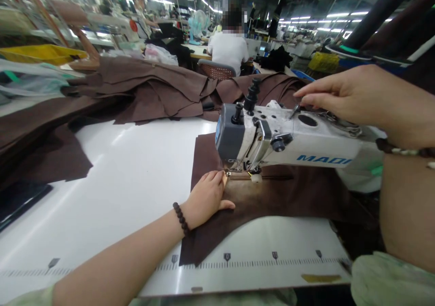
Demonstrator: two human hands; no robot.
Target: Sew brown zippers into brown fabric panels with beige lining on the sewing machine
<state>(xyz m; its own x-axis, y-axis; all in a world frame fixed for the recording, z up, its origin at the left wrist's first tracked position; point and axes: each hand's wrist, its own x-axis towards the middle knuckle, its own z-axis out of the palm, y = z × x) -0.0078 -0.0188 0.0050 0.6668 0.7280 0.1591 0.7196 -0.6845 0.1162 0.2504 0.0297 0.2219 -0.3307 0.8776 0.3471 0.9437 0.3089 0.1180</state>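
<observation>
My left hand (pixel 208 196) lies flat on a dark brown fabric piece (pixel 265 202), thumb apart, fingertips beside the presser foot of the sewing machine (pixel 272 129). Under the machine's head the piece shows a stitched, folded strip (pixel 268 176). Above the machine's arm is my right hand (pixel 343 93), with thumb and forefinger pinched together at a small metal part (pixel 296 110) on top. Whether that part is loose or fixed to the machine, I cannot tell. The fabric reaches from the table's front ruler to beneath the machine arm.
Stacks of brown fabric pieces (pixel 159 88) lie along the table's far side and left. A dark glossy object (pixel 23 202) rests at the left edge. The white tabletop (pixel 136 170) has a printed ruler at its front. A person in white (pixel 229 48) sits ahead, near a fan (pixel 199 25).
</observation>
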